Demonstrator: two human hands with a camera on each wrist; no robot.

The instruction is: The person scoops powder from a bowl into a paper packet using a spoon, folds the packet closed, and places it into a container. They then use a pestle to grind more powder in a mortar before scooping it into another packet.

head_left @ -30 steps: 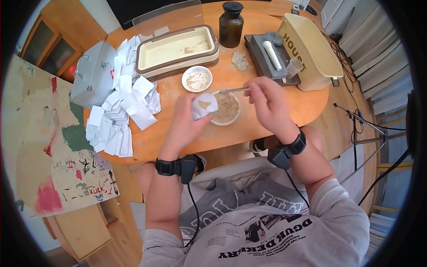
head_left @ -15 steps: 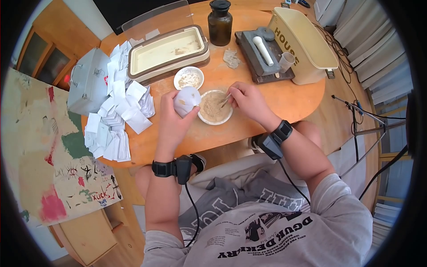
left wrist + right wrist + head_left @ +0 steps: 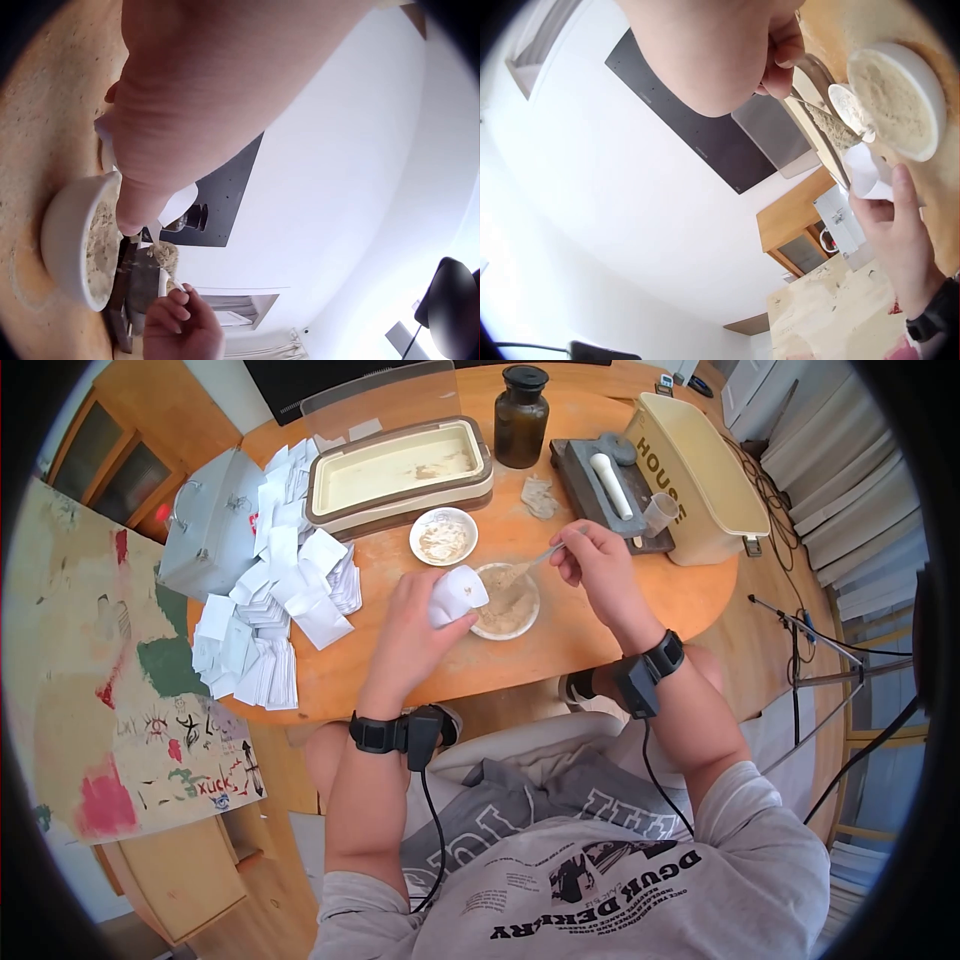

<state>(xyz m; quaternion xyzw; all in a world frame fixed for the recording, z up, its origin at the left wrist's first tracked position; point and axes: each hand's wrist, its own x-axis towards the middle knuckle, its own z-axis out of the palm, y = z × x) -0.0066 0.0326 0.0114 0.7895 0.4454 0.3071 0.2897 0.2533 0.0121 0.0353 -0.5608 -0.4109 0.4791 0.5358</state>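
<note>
My left hand (image 3: 408, 635) grips a white paper packet (image 3: 458, 595), its mouth open, at the left rim of a white bowl of beige powder (image 3: 508, 622). With thumb and fingers my right hand (image 3: 604, 575) pinches the handle of a small metal spoon (image 3: 530, 564) above that bowl. Heaped powder (image 3: 831, 126) lies on the spoon, close to the mouth of the paper (image 3: 868, 171) in the right wrist view. From the left wrist view, the loaded spoon (image 3: 163, 256) is beyond the bowl (image 3: 66, 238), held by my right hand (image 3: 184, 326).
Behind stands a smaller bowl with white powder (image 3: 443, 537), near a cream tray (image 3: 330, 495). White packets (image 3: 262, 660) pile up at the left beside a metal case (image 3: 208, 525). A dark jar (image 3: 521, 420), a white pestle (image 3: 610, 485) and a cream bin (image 3: 700, 480) stand at the back and right.
The spoon was down in the powder half a second ago; it has come up loaded, and my right hand has moved up and right. My left hand still grips the paper, now tilted differently.
</note>
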